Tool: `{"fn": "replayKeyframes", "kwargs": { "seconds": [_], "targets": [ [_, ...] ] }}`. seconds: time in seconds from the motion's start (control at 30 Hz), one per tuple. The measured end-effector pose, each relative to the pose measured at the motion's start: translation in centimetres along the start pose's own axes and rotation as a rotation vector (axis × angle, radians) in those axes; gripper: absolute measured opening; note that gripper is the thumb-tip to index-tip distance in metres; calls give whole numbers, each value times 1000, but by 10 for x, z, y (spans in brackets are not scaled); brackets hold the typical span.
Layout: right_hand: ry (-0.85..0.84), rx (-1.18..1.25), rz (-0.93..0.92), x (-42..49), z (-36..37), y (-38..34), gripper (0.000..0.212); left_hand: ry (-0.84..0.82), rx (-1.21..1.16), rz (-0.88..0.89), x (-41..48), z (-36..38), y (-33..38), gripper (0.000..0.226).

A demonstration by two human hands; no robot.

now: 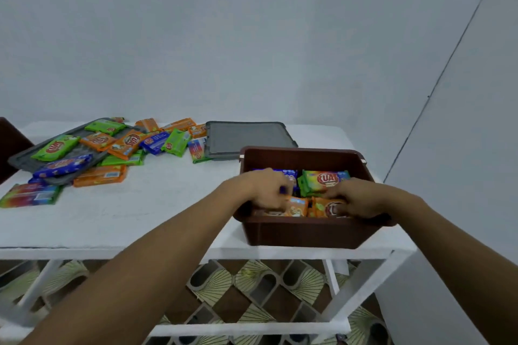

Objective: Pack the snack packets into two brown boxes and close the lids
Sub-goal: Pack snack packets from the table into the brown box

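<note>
A brown box stands open at the table's right front, holding green, blue and orange snack packets. Both my hands reach into its near side. My left hand presses on an orange packet, and my right hand grips another orange packet. A green packet lies further back in the box. One grey lid lies flat behind the box. Several loose packets are scattered at the left, some on a second grey lid.
The white table has its front edge just below the box. A dark brown object shows at the far left edge. Walls stand close behind and to the right. A patterned floor lies under the table.
</note>
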State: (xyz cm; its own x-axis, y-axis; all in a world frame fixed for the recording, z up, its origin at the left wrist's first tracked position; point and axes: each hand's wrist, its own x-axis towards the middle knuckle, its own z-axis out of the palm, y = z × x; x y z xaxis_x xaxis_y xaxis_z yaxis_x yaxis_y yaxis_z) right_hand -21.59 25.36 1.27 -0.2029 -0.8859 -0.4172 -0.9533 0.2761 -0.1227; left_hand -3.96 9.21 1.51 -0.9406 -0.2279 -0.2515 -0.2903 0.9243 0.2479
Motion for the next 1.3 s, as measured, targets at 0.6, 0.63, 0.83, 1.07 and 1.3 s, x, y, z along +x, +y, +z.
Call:
{"fn": "replayKeyframes", "kwargs": {
  "seconds": [0.6, 0.63, 0.83, 1.07, 1.3],
  "targets": [
    [101, 42, -42, 4, 16, 1, 37, -113, 409, 22, -4, 13, -16, 46],
    [124, 54, -53, 4, 16, -1, 37, -112, 419, 9, -5, 13, -18, 47],
    [279, 104, -104, 9, 15, -18, 29, -95, 435, -60, -15, 10, -34, 48],
    [209, 93, -145, 25, 9, -33, 39, -59, 431, -42, -34, 5, -49, 59],
    [214, 102, -152, 29, 13, -28, 42, -114, 312, -15, -34, 1, -50, 53]
  ]
}}
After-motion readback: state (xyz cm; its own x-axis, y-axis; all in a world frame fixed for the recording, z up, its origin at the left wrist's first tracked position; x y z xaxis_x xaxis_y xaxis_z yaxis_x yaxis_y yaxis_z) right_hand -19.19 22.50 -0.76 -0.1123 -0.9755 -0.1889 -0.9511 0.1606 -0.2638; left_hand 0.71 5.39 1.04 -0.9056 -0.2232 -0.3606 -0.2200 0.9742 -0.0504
